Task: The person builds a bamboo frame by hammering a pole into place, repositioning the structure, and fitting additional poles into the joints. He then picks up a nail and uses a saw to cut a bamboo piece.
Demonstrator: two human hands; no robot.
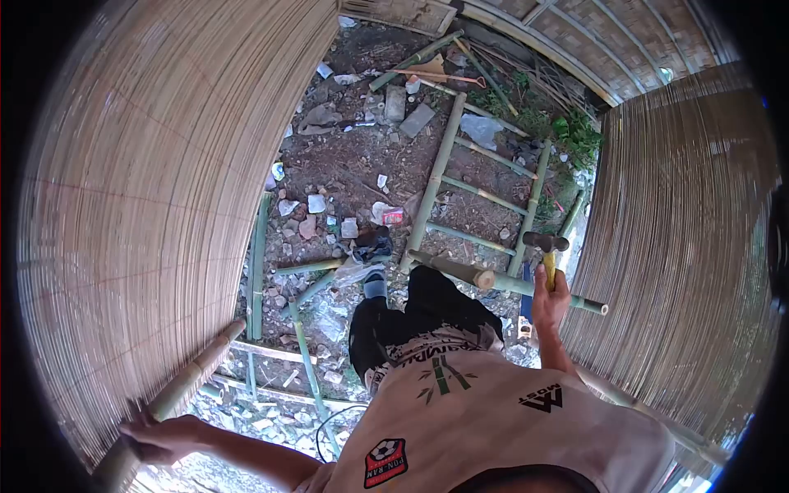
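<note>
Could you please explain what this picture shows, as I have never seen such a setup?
There is no robot: this one picture comes from a camera on a person's head, looking down past their shirt. The right hand holds a hammer, head upward. The left hand is at a thick bamboo pole; how firmly it grips is unclear. Slatted screens rise on both sides. Below, stones and litter are scattered over bare soil, near a ladder-like bamboo frame.

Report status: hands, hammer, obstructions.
Right hand gripping hammer. Left hand on bamboo pole. Rubble on ground; nothing seen touching hammer's head.
</note>
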